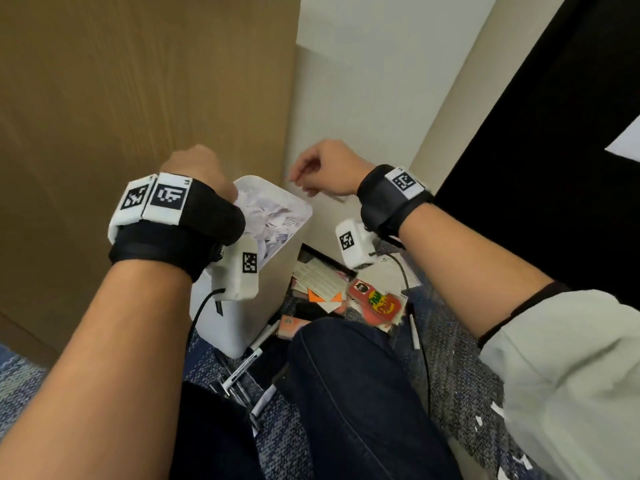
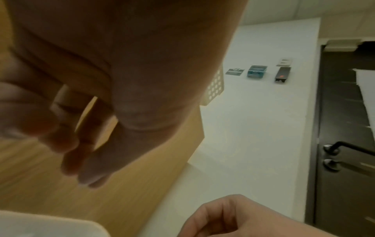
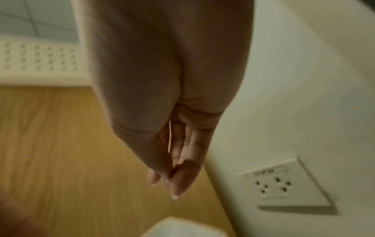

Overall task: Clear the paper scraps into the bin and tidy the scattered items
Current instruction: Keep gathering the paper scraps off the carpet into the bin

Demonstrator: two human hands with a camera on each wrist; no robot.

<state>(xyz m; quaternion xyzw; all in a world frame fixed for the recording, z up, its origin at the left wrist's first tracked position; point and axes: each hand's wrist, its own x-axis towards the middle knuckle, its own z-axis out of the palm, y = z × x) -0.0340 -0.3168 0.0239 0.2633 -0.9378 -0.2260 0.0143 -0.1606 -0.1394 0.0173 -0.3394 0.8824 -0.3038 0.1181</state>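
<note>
Below your fingers stands the white bin (image 1: 242, 327), already holding many paper scraps (image 1: 273, 216). Your left hand (image 1: 197, 171) hangs over its rim with fingers loose and holding nothing. Your right hand (image 1: 329, 168), just beside the bin, has fingers together and slightly bent, also without anything. Farther from them, cards (image 1: 322, 282) and markers (image 1: 242, 368) lie scattered on the carpet (image 1: 460, 382).

The left hand (image 2: 85, 112) hangs with loose fingers before a wooden panel (image 2: 131, 192). The right hand (image 2: 233, 219) sits low. A dark door (image 2: 345, 176) stands at the right.
</note>
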